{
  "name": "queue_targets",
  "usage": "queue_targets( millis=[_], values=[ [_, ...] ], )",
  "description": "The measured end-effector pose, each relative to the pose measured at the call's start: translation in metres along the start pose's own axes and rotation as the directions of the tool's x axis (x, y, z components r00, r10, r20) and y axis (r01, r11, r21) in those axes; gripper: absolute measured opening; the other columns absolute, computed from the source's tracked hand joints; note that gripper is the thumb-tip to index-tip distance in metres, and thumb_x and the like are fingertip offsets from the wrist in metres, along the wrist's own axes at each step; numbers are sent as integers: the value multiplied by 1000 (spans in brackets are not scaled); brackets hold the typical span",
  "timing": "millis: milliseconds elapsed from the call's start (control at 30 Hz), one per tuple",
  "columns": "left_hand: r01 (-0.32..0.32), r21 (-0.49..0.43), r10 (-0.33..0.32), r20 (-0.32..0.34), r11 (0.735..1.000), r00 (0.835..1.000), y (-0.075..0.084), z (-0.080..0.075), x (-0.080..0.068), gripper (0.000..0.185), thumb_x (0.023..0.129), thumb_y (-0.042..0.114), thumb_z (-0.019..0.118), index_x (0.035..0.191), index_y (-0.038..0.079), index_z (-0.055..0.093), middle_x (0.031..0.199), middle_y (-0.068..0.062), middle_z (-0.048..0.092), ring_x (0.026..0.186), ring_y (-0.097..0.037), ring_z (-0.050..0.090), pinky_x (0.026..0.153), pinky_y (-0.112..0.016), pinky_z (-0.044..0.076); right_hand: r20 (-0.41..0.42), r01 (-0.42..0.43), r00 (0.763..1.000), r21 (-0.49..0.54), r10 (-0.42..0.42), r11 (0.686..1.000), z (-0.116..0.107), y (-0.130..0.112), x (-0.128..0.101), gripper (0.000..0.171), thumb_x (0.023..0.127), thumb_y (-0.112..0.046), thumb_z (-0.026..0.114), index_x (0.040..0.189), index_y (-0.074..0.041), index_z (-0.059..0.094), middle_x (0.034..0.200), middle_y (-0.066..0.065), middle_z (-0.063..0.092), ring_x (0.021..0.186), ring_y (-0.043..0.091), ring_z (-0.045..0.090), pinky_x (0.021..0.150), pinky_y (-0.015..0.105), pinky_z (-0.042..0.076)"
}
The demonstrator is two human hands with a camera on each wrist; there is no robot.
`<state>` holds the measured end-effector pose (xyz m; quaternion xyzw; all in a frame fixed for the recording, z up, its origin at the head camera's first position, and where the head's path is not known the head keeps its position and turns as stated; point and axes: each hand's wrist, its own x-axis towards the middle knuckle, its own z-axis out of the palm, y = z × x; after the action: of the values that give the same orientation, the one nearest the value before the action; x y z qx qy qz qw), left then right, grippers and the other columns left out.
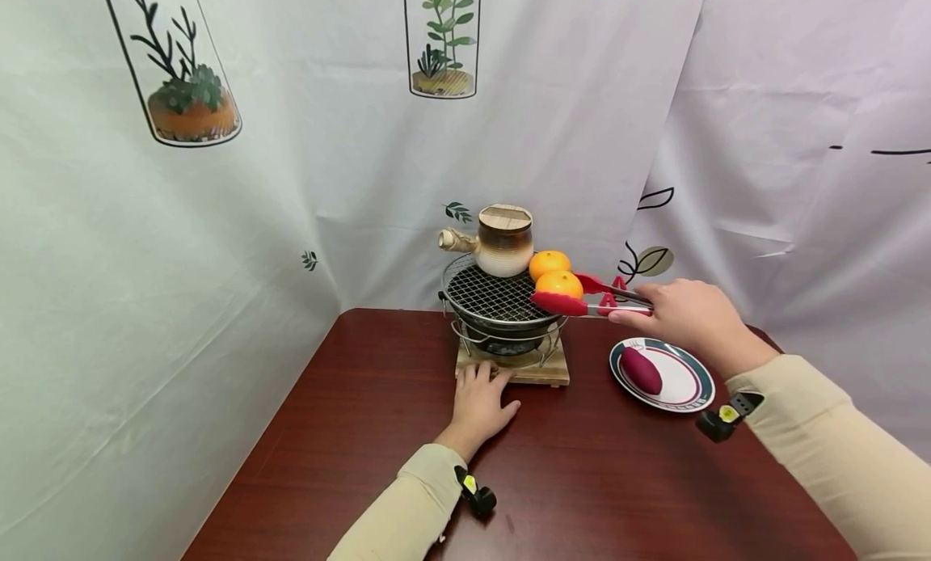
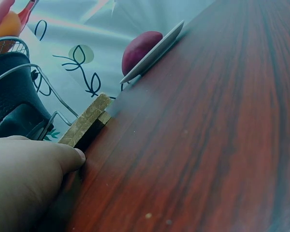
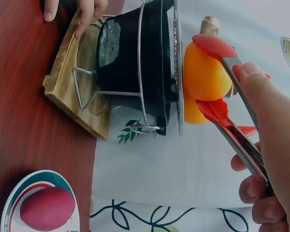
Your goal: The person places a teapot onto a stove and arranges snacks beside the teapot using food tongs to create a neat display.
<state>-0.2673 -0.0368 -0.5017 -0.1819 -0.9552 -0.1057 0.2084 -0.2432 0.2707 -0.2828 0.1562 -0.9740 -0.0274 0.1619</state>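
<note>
My right hand [image 1: 687,312] grips red-tipped metal tongs [image 1: 592,301] whose tips clamp an orange [image 1: 558,284] at the right edge of the wire grill [image 1: 493,297]. In the right wrist view the tongs [image 3: 222,92] squeeze the orange [image 3: 205,72] beside the black stove [image 3: 130,63]. A second orange [image 1: 549,263] sits on the grill behind it. My left hand [image 1: 480,399] lies flat on the table with its fingertips against the wooden base [image 1: 512,371]; in the left wrist view the fingers [image 2: 34,169] touch the wooden base [image 2: 87,121].
A clay pot [image 1: 502,239] with a wooden lid and side handle stands at the back of the grill. A striped-rim plate [image 1: 687,379] holding a purple sweet potato [image 1: 640,369] lies on the right. The dark wood table [image 1: 582,480] is backed by white printed curtains.
</note>
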Motion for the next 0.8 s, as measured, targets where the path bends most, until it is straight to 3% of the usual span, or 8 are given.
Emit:
queue_targets(
  millis=[333, 600, 800],
  values=[
    [4, 8, -4, 10, 1000, 1000, 1, -3, 0, 51, 87, 50, 74, 134, 32, 64, 128, -5, 54, 119, -31, 46, 108, -59, 33, 12, 23, 1000, 7, -23, 1000, 1, -9, 9, 60, 87, -77, 54, 88, -18, 66, 62, -5, 57, 63, 21, 58, 54, 43, 47],
    [4, 8, -4, 14, 1000, 1000, 1, -3, 0, 51, 87, 51, 73, 134, 33, 64, 129, -5, 54, 120, -31, 46, 108, -59, 34, 13, 26, 1000, -11, -26, 1000, 4, -14, 16, 69, 87, -76, 55, 106, -13, 72, 66, -2, 61, 68, 25, 62, 56, 47, 50],
    [3, 8, -3, 13, 1000, 1000, 1, -3, 0, 51, 87, 51, 73, 134, 33, 64, 129, -5, 54, 120, -31, 46, 108, -58, 34, 19, 30, 999, -12, -30, 999, 7, -16, 19, 59, 88, -70, 59, 96, -13, 68, 62, -2, 57, 66, 24, 61, 54, 47, 49]
  ],
)
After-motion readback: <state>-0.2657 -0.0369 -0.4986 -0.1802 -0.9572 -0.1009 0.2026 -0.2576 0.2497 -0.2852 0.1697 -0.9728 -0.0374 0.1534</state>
